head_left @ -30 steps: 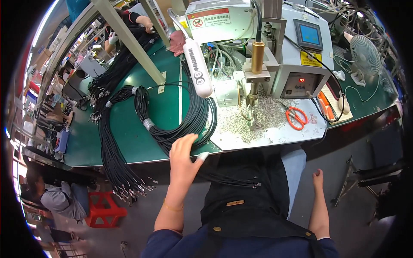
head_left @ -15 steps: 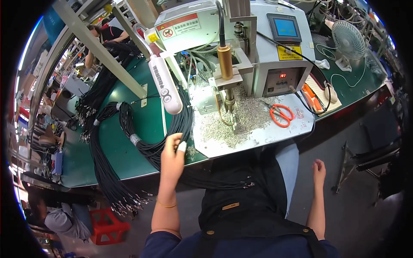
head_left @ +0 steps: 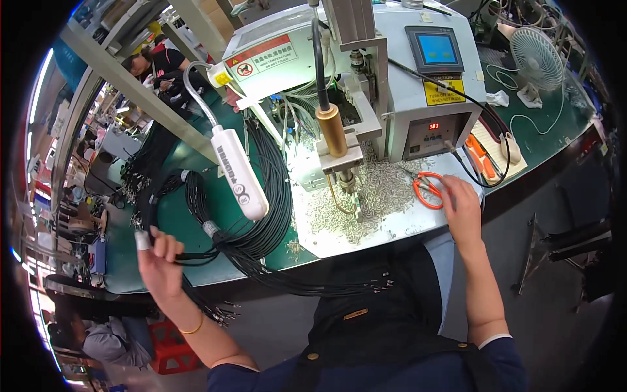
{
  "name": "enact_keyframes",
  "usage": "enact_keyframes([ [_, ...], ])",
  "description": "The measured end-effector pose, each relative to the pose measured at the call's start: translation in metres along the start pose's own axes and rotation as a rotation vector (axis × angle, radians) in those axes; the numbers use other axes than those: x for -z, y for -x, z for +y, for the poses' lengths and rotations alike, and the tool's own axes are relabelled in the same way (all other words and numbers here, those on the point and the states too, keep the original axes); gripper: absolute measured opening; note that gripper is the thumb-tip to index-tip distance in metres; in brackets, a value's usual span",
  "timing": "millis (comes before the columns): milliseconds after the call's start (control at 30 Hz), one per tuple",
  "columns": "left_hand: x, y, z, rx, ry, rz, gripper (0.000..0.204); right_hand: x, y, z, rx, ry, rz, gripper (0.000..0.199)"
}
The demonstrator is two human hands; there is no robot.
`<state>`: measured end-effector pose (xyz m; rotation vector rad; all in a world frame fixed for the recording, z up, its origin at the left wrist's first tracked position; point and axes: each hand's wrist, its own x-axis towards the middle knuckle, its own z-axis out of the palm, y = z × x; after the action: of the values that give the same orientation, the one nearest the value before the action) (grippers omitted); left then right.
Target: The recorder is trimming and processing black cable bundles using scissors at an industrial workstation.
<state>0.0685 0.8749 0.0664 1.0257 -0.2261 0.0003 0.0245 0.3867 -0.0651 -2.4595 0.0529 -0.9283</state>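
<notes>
At the front left edge of the green bench point(head_left: 215, 215), the left hand point(head_left: 159, 261) is closed around a bundle of black cables point(head_left: 261, 222), fingers curled over the strands where they leave the coil; 1 finger wears a pale cover. Over by the front right corner of the white work plate point(head_left: 392, 225), the right hand point(head_left: 460, 209) lies flat, fingers loosely spread on the orange scissors point(head_left: 428, 189), not gripping them. Loose cable ends hang off the front edge toward the person's lap, so a pull could likely snag them or drag the coil against the white lamp head point(head_left: 240, 173).
</notes>
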Motion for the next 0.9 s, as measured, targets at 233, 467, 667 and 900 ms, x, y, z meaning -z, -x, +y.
enact_keyframes([
  [233, 0.013, -0.014, 0.102, -0.322, -0.145, -0.074, 0.035, -0.005, -0.010, 0.005, -0.033, 0.171, -0.156, 0.020],
  [467, 0.038, 0.022, 0.140, -0.328, -0.244, -0.197, 0.039, -0.010, -0.015, 0.003, 0.025, 0.228, -0.229, 0.022],
  [667, -0.006, 0.052, 0.129, -0.404, -0.196, 0.195, 0.032, 0.005, -0.014, 0.008, 0.022, 0.115, -0.163, 0.019],
  [900, -0.046, 0.094, 0.107, -0.213, -0.119, -0.002, 0.020, 0.020, 0.018, -0.024, -0.582, -1.199, -0.255, 0.020],
])
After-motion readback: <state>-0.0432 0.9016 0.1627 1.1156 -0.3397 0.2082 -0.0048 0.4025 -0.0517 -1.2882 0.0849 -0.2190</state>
